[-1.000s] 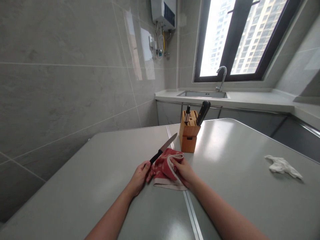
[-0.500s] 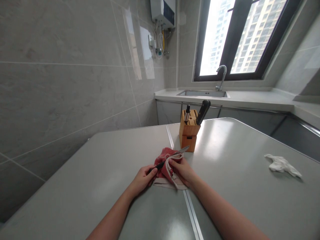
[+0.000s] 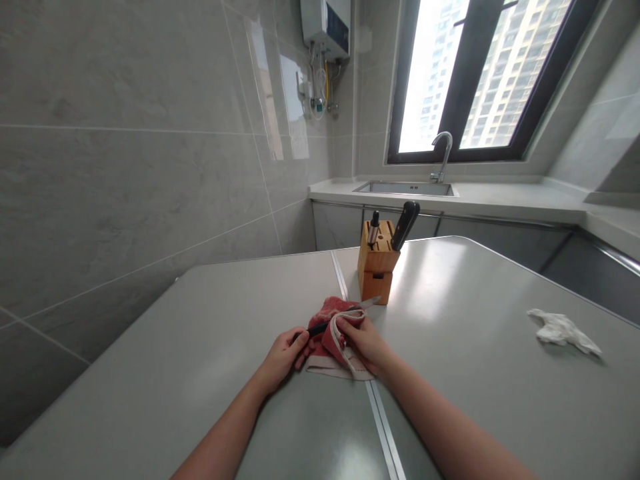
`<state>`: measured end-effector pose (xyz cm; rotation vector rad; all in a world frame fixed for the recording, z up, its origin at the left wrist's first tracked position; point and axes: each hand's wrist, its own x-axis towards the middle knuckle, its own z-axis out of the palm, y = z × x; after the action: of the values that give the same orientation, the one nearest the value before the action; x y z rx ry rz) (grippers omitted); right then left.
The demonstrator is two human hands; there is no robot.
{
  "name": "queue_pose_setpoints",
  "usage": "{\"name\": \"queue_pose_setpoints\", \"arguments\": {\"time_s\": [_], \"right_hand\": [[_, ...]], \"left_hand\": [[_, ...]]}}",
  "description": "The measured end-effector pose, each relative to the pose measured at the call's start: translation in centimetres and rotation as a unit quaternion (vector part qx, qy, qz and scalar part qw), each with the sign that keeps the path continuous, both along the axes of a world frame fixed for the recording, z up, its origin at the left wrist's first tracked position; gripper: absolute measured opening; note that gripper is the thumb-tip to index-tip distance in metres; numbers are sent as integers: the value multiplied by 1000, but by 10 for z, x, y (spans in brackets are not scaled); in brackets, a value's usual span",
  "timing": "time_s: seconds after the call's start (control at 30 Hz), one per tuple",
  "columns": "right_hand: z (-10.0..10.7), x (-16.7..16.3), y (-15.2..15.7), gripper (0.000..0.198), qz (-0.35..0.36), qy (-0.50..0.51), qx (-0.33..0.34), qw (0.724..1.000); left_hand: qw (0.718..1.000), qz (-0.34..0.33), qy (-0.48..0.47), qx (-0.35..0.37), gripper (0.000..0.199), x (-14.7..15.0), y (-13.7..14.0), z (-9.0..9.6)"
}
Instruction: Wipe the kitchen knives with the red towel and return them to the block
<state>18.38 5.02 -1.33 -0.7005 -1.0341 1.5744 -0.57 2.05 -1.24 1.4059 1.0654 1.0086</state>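
A knife (image 3: 318, 329) with a black handle lies across a red cloth (image 3: 327, 309) with a pale border, its tip pointing up and to the right. My left hand (image 3: 285, 353) is closed round the handle end. With fingers and thumb, my right hand (image 3: 366, 341) pinches a fold of the cloth that wraps over part of the blade. The blade's middle is hidden by that fold; only the tip sticks out. Just beyond the tip stands a wooden knife block (image 3: 376, 270), with a large black-handled knife (image 3: 405, 225) and a slimmer black-and-metallic handle (image 3: 373, 229) in its slots.
A crumpled white cloth or tissue (image 3: 564, 333) lies on the right of the grey table (image 3: 465, 400). A metal strip (image 3: 384, 427) runs down the tabletop. Behind are a counter with a sink (image 3: 407, 188) and faucet (image 3: 443, 155); a tiled wall (image 3: 150, 180) borders the left.
My left hand has shifted slightly left and up with the knife handle, and the knife lies a little flatter. The right hand stays nearly still on the cloth.
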Motion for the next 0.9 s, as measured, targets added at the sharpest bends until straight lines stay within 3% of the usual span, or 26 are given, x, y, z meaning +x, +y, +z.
{"name": "queue_pose_setpoints", "arguments": {"time_s": [0.6, 0.9], "right_hand": [[-3, 2, 2, 28, -17, -24, 9, 1000], [-3, 0, 0, 24, 17, -18, 2, 1000]], "left_hand": [[1000, 14, -16, 5, 41, 0, 0, -1], [1000, 9, -26, 8, 43, -1, 1, -4]]}}
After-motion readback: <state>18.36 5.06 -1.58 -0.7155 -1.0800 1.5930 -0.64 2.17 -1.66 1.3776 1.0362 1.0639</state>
